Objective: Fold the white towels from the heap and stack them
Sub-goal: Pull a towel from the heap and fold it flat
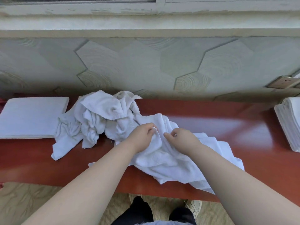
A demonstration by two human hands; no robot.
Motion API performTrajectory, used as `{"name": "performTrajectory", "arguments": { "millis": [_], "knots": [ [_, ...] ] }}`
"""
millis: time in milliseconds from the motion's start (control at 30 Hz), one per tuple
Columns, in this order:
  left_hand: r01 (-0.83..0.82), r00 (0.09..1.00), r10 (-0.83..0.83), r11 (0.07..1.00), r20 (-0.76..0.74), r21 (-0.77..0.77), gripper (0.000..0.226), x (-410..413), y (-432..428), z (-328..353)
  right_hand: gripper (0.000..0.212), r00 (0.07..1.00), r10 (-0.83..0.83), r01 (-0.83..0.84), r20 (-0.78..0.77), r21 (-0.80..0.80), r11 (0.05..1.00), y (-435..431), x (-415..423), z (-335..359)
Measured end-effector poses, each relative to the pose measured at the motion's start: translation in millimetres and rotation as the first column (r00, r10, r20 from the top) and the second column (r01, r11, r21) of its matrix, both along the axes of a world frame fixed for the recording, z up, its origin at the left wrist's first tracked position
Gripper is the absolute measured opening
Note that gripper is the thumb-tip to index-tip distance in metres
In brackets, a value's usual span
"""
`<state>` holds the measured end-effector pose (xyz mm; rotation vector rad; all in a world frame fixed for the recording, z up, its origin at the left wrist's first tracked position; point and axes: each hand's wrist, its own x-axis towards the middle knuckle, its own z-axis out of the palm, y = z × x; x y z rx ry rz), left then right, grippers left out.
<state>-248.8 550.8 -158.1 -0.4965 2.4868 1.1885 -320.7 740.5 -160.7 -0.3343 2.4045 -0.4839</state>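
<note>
Head view, the only one I have. My left grip (142, 135) and right grip (180, 138) sit close together over the middle of the red-brown surface (227, 125). Both are on one loose towel (175, 161), whose far end touches the heap (100, 117). The left grip pinches a raised fold of the towel between thumb and fingertips. The right grip has its fingers curled onto a ridge of the same cloth just beside it. I read that as a pinch too, though the cloth partly hides the fingertips.

What the coming move turns on is the towel's long axis. It runs diagonally from the far-left end by the heap, under both grips, to the near right, where the cloth hangs over the near edge of the surface. Nearly all of it lies toward me and to the right of the grips. The right grip is therefore nearer the bulk and the free end, and the left is nearer the heap end.

I judge that spreading it calls for drawing it clear of the heap along that diagonal, or heap cloth may drag with it.

A flat folded pile (32, 116) lies at the far left, and a taller stack (290, 125) at the right edge, both well apart from the grips.
</note>
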Motion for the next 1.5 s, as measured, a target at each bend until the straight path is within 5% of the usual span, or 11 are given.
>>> {"name": "performTrajectory", "arguments": {
  "millis": [233, 400, 567, 733, 1000, 1500],
  "knots": [
    [-0.184, 0.979, 0.191, 0.979, -0.076, 0.089, 0.017, 4.5, -5.6, 20.8, 0.036, 0.937, -0.301, 0.317, 0.176, -0.067, 0.946, -40.0, -28.8, -21.2],
    [-0.194, 0.976, 0.204, 0.974, -0.079, 0.115, 0.021, 9.4, -6.6, 26.5, 0.028, 0.957, -0.26, 0.268, 0.129, -0.045, 0.962, -47.9, -33.9, -23.1],
    [-0.211, 0.96, 0.241, 0.957, -0.142, 0.197, 0.013, 10.4, -10.0, 33.6, 0.018, 0.965, -0.252, 0.193, -0.067, -0.468, 0.862, -58.1, -21.1, -1.7],
    [-0.155, 0.916, 0.208, 0.972, -0.344, 0.175, 0.009, 7.8, -17.5, 68.5, 0.014, 0.992, -0.118, 0.057, -0.034, -0.725, 0.687, -42.7, 10.0, 67.5],
    [-0.089, 0.884, 0.271, 0.897, -0.38, 0.434, 0.005, 3.6, -2.0, 124.0, 0.014, 0.993, -0.094, 0.0, -0.078, -0.77, 0.638, -15.5, 13.4, 111.2],
    [-0.078, 0.815, 0.285, 0.917, -0.505, 0.391, 0.009, -6.2, 22.3, 171.2, 0.019, 0.973, -0.189, 0.003, -0.129, -0.819, 0.574, 12.3, 10.4, 167.4]
  ]
}}
